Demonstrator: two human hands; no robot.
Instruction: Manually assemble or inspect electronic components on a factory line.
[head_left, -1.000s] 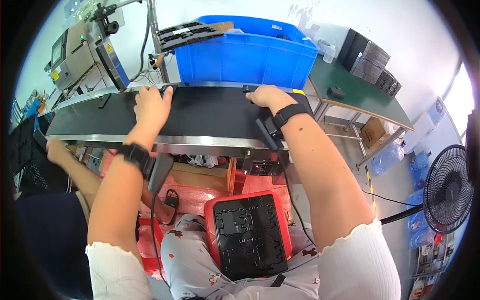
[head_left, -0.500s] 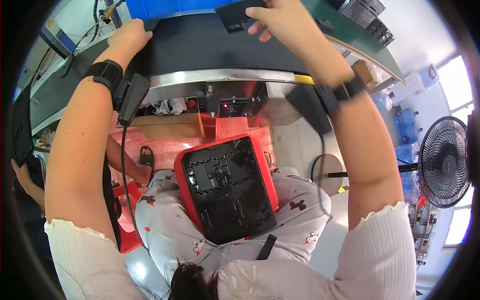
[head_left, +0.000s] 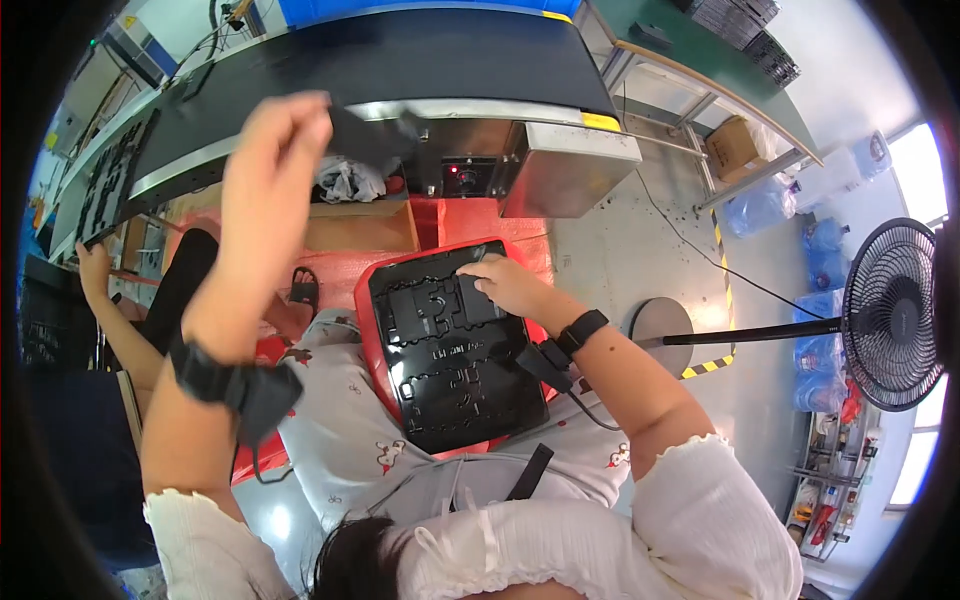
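Observation:
Across my thighs lies a black moulded plastic tray (head_left: 440,385) with shaped recesses, resting on a red crate-like base (head_left: 366,315). My right hand (head_left: 507,287) is on its upper right part, fingers closed on the edge of a flat black part (head_left: 478,303) lying in a recess. Another flat dark part (head_left: 415,308) sits in the recess left of it. Raised in front of the conveyor edge, my left hand (head_left: 285,140) pinches a thin flat black part (head_left: 362,138), smeared by motion. Both wrists wear black straps with a small device.
A dark conveyor belt (head_left: 450,60) with a metal edge runs across the front. A co-worker's hand (head_left: 93,268) at left holds a black tray (head_left: 112,180). A cardboard box (head_left: 360,228) lies below the belt. A black fan (head_left: 890,315) and a green table (head_left: 690,60) stand right.
My right hand has come down from above the belt to the tray with its flat part. My left hand has lifted off the belt, drawn nearer, and now carries a flat black part.

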